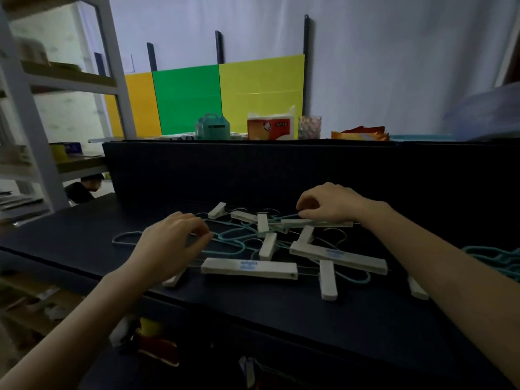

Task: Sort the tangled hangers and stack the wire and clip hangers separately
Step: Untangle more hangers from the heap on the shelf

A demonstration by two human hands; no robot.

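Between left hand point(168, 246) and right hand point(329, 205) lie tangled hangers point(267, 244), pinched.

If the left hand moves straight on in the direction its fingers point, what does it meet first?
The teal wire hanger, lying just off the left hand's fingertips; they may touch it already. Beyond it in that line lies a white clip, though depth is unclear.

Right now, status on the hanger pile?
Left hand pinches teal wire hanger. Right hand pinches another, far side. White clip hangers lie across the tangle.
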